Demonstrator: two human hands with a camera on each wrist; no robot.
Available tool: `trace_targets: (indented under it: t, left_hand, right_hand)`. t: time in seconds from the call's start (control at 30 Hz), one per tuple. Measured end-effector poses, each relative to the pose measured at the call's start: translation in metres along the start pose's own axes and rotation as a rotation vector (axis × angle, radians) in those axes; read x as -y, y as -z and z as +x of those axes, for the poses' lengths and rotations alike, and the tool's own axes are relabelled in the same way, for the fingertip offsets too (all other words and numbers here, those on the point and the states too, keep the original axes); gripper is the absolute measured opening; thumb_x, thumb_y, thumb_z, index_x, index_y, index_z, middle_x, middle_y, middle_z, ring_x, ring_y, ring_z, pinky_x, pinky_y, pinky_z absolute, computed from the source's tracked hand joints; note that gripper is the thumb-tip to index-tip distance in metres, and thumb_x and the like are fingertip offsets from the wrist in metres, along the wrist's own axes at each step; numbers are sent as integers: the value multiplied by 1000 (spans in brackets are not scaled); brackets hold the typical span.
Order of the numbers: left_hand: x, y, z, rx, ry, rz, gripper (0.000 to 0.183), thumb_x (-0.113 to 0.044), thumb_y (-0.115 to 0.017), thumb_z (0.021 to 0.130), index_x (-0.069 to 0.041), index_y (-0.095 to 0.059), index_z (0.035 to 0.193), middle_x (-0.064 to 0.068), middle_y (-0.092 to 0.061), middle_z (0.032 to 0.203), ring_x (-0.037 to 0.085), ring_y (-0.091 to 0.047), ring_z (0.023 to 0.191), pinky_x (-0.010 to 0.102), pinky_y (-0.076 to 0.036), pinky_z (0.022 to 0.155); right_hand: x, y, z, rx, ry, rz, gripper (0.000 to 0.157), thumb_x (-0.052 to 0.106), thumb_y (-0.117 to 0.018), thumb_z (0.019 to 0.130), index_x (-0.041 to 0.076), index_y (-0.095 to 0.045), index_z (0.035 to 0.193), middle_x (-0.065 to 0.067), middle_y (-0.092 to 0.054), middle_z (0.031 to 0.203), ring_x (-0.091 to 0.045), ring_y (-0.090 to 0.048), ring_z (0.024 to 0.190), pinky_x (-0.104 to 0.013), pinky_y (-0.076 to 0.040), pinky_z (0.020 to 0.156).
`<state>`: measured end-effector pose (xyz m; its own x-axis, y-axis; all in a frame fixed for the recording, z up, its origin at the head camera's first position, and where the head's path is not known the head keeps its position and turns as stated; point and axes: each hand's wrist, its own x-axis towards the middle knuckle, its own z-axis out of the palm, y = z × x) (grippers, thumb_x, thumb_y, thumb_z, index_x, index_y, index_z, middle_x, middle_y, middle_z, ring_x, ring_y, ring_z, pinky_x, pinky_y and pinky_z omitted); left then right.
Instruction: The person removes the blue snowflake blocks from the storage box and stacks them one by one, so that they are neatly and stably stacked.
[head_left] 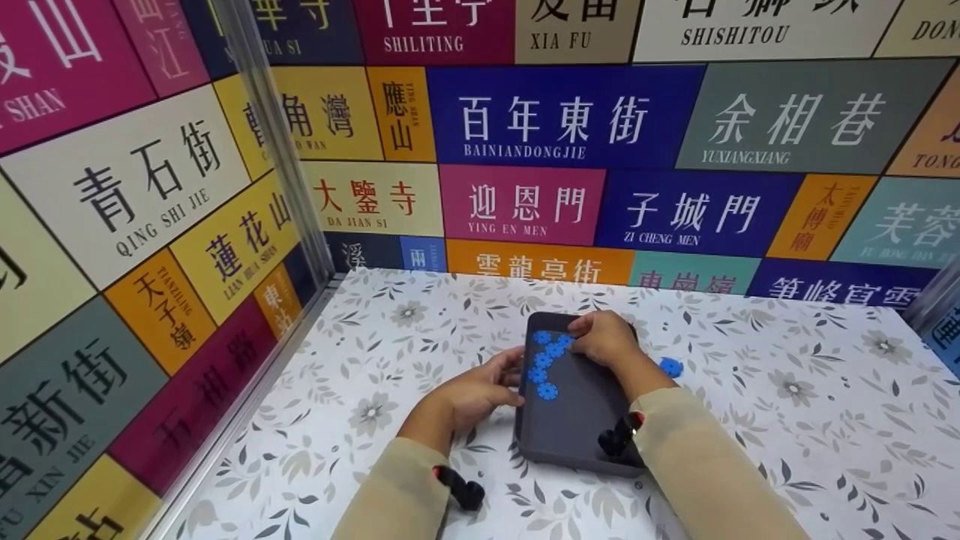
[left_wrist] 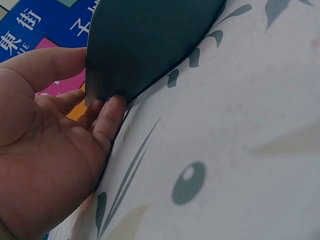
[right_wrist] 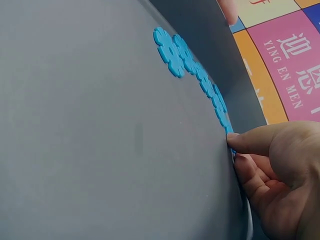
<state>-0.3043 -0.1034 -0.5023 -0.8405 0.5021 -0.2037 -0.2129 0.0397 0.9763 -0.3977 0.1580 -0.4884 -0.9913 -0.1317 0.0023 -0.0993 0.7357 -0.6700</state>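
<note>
A dark grey tray [head_left: 581, 420] lies on the table with several blue snowflake-shaped plastic discs [head_left: 547, 391] flat along its left and far sides. My left hand [head_left: 472, 391] holds the tray's left side. In the left wrist view, the thumb and fingers [left_wrist: 112, 112] of that hand touch the dark tray wall [left_wrist: 145, 45]. At the far end of the tray, my right hand [head_left: 606, 339] pinches a blue disc beside the others. The right wrist view shows the thumb [right_wrist: 247, 140] on the disc at the row's end; the hand mostly hides this disc.
Another blue piece [head_left: 671, 367] lies on the table right of the tray, beside the right forearm. A white floral cloth [head_left: 360, 457] covers the table. Panels with coloured street-name signs [head_left: 562, 112] stand behind and at the left.
</note>
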Motion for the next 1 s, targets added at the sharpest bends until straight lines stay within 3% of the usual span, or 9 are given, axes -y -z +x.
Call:
trace_targets:
  t: [0.27,0.63,0.8,1.0]
  left_hand:
    - [2,-1,1,5,-33,1,95,10,-68,86,-17,-31,169,13,-45,164,29,-46,148,47,-40,124]
    - [1,-1,1,1,-22,0,95,10,-68,86,-18,-32,169,12,-46,163,29,-45,150,48,-37,126]
    - [1,-1,1,-1,-14,-3,95,10,-68,86,-19,-32,169,11,-47,163,29,-45,150,49,-37,127]
    - [1,-1,0,-8,-11,-11,95,11,-67,86,-19,-33,169,12,-46,163,29,-44,150,48,-37,126]
  right_hand:
    - [1,0,-3,14,-40,6,35,11,-84,85,3,-78,118,-17,-79,115,-29,-72,105,-44,-60,96]
    - [6,5,-5,79,-81,-21,39,14,-81,91,3,-75,129,-15,-74,119,-27,-66,106,-45,-57,100]
    - [6,5,-6,85,-61,-35,35,14,-80,93,3,-77,126,-15,-74,116,-26,-65,103,-44,-57,96]
    - [4,3,-5,69,-37,-45,34,14,-82,90,4,-78,122,-17,-75,120,-30,-68,108,-47,-57,100]
